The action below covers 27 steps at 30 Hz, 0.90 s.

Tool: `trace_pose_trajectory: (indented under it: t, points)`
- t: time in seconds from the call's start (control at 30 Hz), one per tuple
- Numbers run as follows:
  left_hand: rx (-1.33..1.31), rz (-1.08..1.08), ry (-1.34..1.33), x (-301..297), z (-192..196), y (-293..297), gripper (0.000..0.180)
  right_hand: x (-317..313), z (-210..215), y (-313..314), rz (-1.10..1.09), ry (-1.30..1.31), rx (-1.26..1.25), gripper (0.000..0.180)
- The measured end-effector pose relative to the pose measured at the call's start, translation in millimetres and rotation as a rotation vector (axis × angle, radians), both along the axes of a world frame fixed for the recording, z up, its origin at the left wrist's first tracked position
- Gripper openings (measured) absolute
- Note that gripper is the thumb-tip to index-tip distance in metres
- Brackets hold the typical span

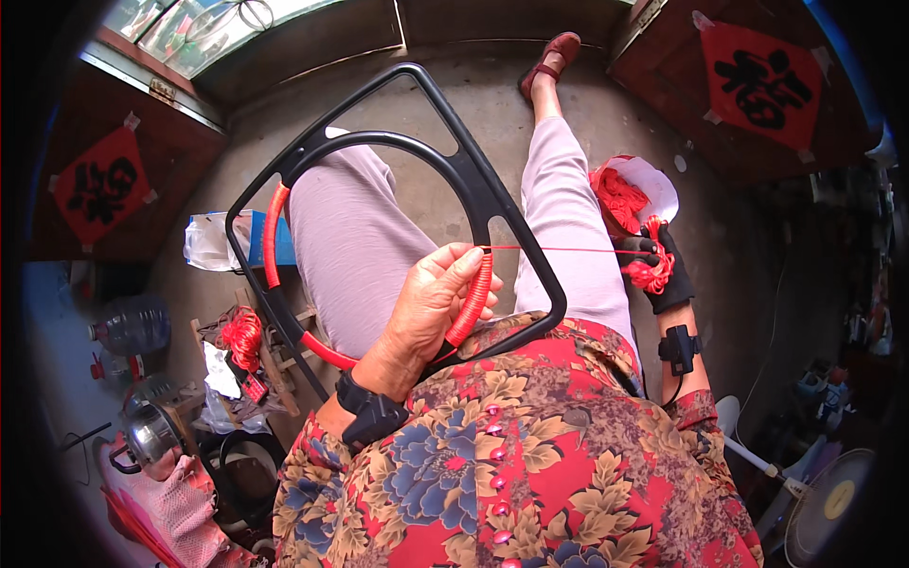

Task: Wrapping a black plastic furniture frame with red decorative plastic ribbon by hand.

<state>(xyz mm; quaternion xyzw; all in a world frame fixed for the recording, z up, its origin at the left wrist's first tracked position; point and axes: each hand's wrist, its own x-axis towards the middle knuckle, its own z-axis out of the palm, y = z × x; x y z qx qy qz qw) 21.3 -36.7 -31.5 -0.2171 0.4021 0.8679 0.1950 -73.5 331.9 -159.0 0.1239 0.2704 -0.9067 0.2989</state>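
The floral blouse (559,454) was red; its glossy buttons (497,454) were pink; the trousers (355,213) pale mauve; the shoe (559,53) red; the glove (674,284) and boxy wristbands (376,419) black.

Red cord (474,303), pulled taut, partly wraps an angular black frame (485,194).

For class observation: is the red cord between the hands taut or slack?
Taut: the red cord runs straight between the left hand and right hand.

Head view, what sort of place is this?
Probably a room in a home: the dark doors carry red paper signs, a fan stands at lower right, and a metal pot sits at lower left.
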Motion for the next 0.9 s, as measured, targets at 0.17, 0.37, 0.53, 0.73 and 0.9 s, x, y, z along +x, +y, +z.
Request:
trace_pose_trajectory:
  t: [0.17, 0.37, 0.53, 0.73, 0.9]
  points:
    - [0.084, 0.043, -0.007, -1.8, 1.7, -3.2, 0.019, -10.1, 10.4, -14.1, 0.084, 0.095, 0.258, 0.031]
    - [0.019, -0.027, -0.028, -4.4, 3.3, -0.9, 0.019, -26.8, 84.1, -125.0, -0.050, 0.770, 1.165, 0.028]
    - [0.111, -0.114, -0.075, -5.9, 5.4, 3.6, 0.022, -32.6, 83.4, -207.1, 0.076, 0.467, 0.539, 0.038]
    - [0.227, -0.002, 0.109, 14.4, -11.4, 0.6, 0.028, -2.7, 123.4, -216.0, 0.418, 0.383, 0.029, 0.041]
    - [0.209, -0.040, 0.010, 7.7, -17.0, -4.7, 0.027, -12.4, 140.1, -220.9, 0.567, 0.149, -0.329, 0.049]
